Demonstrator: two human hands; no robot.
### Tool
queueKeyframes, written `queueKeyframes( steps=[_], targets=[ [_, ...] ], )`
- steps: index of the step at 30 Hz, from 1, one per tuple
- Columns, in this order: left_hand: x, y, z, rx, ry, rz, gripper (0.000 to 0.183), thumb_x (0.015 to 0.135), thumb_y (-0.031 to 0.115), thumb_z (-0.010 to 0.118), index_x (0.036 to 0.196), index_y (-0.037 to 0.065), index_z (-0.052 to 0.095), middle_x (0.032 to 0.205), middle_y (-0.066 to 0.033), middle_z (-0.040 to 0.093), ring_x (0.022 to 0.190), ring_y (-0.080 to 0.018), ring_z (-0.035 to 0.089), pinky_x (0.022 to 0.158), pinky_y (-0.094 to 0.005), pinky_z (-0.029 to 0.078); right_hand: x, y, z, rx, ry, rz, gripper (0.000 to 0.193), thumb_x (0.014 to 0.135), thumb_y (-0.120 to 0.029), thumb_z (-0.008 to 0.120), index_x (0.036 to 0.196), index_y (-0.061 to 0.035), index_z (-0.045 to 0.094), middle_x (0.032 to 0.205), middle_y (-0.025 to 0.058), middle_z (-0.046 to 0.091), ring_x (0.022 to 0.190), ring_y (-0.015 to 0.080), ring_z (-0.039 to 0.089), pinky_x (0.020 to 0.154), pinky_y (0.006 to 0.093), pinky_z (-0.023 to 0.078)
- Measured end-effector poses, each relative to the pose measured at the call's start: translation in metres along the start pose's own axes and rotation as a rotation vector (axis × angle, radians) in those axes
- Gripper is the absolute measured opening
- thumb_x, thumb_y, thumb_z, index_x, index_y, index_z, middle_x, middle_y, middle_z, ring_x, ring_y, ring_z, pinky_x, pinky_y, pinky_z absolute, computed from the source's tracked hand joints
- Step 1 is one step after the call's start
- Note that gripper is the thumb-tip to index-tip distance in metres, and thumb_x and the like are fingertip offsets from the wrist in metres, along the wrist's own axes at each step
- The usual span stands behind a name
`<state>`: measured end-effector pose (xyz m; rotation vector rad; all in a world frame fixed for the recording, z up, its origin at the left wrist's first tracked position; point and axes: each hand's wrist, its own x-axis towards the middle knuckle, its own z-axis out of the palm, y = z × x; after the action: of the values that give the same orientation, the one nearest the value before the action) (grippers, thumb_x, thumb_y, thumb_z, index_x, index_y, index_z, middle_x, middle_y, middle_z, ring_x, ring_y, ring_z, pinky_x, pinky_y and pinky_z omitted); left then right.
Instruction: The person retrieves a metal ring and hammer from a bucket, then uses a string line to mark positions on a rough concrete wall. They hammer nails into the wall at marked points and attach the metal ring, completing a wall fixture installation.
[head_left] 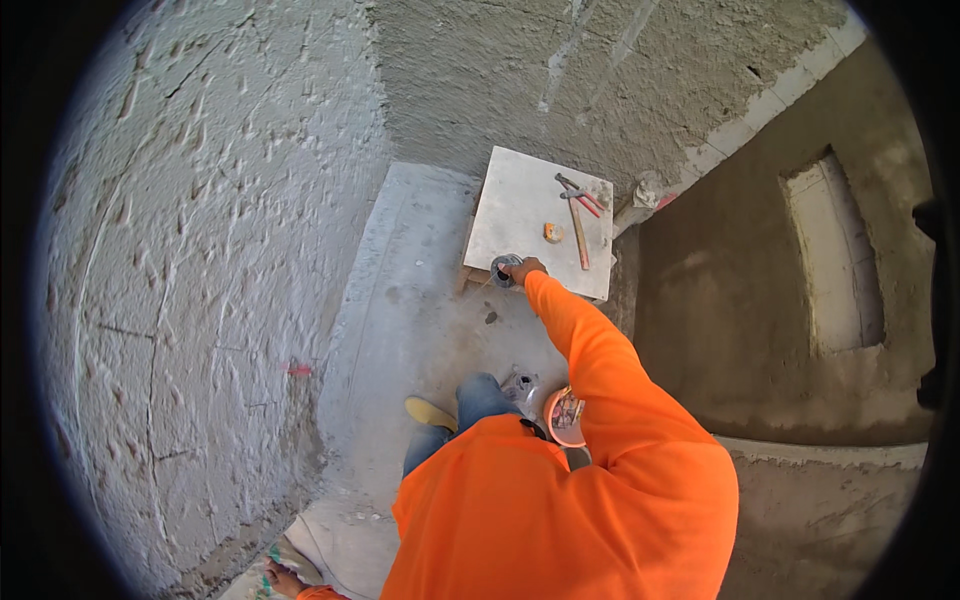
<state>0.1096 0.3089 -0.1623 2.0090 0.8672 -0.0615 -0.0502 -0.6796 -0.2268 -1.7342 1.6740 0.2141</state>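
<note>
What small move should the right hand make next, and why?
I'd probably shift the grey roll farther over the white board before loosening the right hand. Seen from above, the held roll overlaps the board's near edge, so released here it might drop; whether it rests on the board, I can't tell.

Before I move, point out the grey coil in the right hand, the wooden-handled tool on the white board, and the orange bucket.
Grey coil [496,269]: head view, left side of its ring.
Wooden-handled tool [580,240]: head view, middle of its handle.
Orange bucket [567,437]: head view, inner wall.
</note>
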Motion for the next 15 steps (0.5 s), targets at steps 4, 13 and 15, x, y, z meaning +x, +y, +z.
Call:
queueKeyframes(
  steps=[4, 13, 15],
  targets=[
    [-0.049, 0.045, 0.021, -0.038, 0.032, 0.192, 0.035, 0.097, 0.034, 0.068, 0.111, 0.002, 0.072, 0.093, -0.0033, 0.066, 0.084, -0.0124, 0.055, 0.078, -0.0278, 0.045, 0.068, -0.002, 0.004, -0.030, -0.005, 0.064, 0.090, 0.069, -0.063, 0.083, 0.123, 0.0071, 0.065, 0.126, 0.0230, 0.067, 0.116, 0.0350, 0.066, 0.096, 0.0416, 0.052],
    [-0.202, 0.141, 0.004, 0.224, 0.027, 0.440, 0.024, 0.101, 0.022, 0.063, 0.093, 0.001, 0.069, 0.092, -0.0017, 0.065, 0.089, -0.0100, 0.055, 0.086, -0.0265, 0.045, 0.220, -0.005, 0.031, 0.101, -0.179, 0.121, 0.098, 0.068, -0.064, 0.084, 0.123, 0.0143, 0.061, 0.128, 0.0261, 0.064, 0.121, 0.0342, 0.062, 0.103, 0.0407, 0.046],
    [-0.231, 0.155, 0.012, 0.219, 0.084, 0.482, 0.024, 0.101, 0.023, 0.064, 0.095, 0.001, 0.070, 0.092, -0.0014, 0.065, 0.088, -0.0097, 0.055, 0.085, -0.0259, 0.044, 0.235, -0.008, 0.030, 0.070, -0.278, 0.164, 0.098, 0.070, -0.062, 0.084, 0.128, 0.0118, 0.058, 0.133, 0.0278, 0.061, 0.120, 0.0361, 0.063, 0.103, 0.0409, 0.047]
  ],
)
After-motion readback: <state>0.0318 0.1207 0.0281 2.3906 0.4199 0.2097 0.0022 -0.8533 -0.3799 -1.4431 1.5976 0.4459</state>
